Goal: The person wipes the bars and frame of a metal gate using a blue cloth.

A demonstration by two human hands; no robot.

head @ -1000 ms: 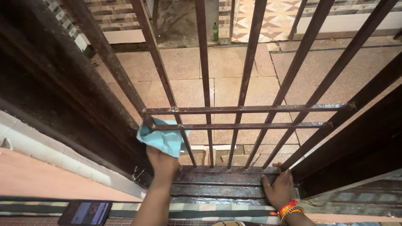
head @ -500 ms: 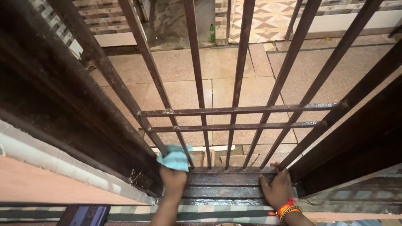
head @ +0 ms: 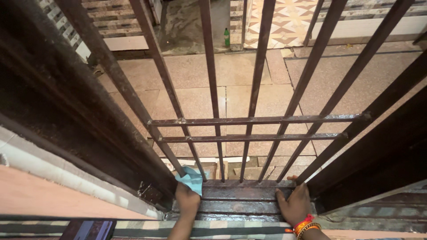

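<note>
Two hands work at the bottom centre of the frame, at the foot of a barred grille (head: 249, 129). The left hand (head: 187, 199) is closed around a blue cloth (head: 192, 178), pressing it against the base of a bar (head: 189, 155) where the bar meets the sill (head: 240, 195); the bunched grip apparently keeps the cloth tight against the metal. The right hand (head: 296, 204) lies open and flat on the sill at lower right, fingers spread, holding nothing; judged as a brace. A phone (head: 89, 229) lies at the lower left edge. A green bottle (head: 227, 36) stands at upper centre.
</note>
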